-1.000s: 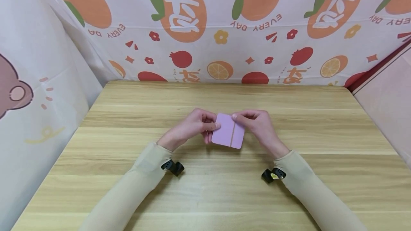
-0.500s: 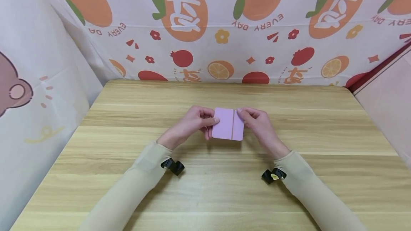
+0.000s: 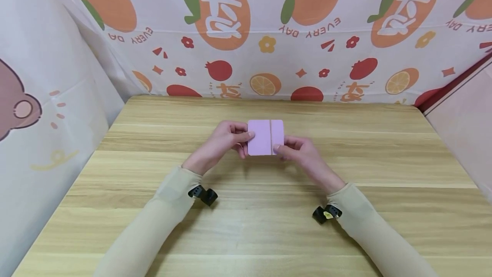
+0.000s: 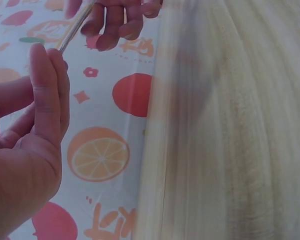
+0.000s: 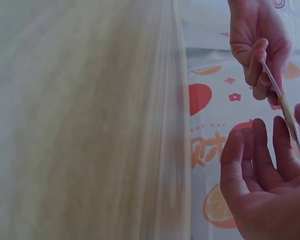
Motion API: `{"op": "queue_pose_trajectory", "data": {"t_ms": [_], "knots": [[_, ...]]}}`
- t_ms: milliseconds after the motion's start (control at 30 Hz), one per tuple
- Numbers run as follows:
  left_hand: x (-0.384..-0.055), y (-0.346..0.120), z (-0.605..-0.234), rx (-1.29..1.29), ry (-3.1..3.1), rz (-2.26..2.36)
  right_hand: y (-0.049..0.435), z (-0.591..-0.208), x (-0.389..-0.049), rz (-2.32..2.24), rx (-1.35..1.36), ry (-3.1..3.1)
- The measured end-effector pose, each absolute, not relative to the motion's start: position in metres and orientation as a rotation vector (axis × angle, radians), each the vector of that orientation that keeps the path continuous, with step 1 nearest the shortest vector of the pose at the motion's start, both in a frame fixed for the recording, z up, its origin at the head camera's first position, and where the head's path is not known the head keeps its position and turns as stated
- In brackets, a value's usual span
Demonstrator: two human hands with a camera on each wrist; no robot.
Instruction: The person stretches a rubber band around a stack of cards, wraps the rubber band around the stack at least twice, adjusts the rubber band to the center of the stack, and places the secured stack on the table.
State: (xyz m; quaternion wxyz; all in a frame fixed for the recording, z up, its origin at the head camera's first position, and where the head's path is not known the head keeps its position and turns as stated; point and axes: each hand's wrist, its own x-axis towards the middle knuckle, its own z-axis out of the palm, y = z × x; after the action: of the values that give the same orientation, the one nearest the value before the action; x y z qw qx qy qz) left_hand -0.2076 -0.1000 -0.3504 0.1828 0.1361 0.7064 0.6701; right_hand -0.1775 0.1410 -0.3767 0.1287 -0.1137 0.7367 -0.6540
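Observation:
A thin lilac square pad (image 3: 259, 137) with rounded corners is held up over the table, its flat face toward the head camera. Around it, right of centre, runs a narrow tan band (image 3: 270, 134), which looks like a rubber band. My left hand (image 3: 226, 139) pinches the pad's left edge, thumb on the front. At the lower right corner my right hand (image 3: 301, 152) pinches it, the thumb beside the band. Both wrist views show the pad (image 5: 277, 87) edge-on; whether it is loose cards or bound sheets, I cannot tell.
The wood-grain table (image 3: 246, 225) lies under both forearms. A fruit-print cloth (image 3: 265, 63) hangs behind its far edge, and a white cloth (image 3: 69, 97) hangs along the left. Each wrist carries a small black camera (image 3: 207, 195).
The pad has moved left and away from me and now sits level instead of tilted. My right thumb has gone from its top edge down to the lower right corner.

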Motion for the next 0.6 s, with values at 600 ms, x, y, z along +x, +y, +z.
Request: {"op": "queue_pose_trajectory", "data": {"t_ms": [600], "knots": [[-0.2025,-0.0931,-0.3480,0.315,2.093,1.947,0.1312,-0.3788,-0.1749,-1.891,-0.207,2.197]]}}
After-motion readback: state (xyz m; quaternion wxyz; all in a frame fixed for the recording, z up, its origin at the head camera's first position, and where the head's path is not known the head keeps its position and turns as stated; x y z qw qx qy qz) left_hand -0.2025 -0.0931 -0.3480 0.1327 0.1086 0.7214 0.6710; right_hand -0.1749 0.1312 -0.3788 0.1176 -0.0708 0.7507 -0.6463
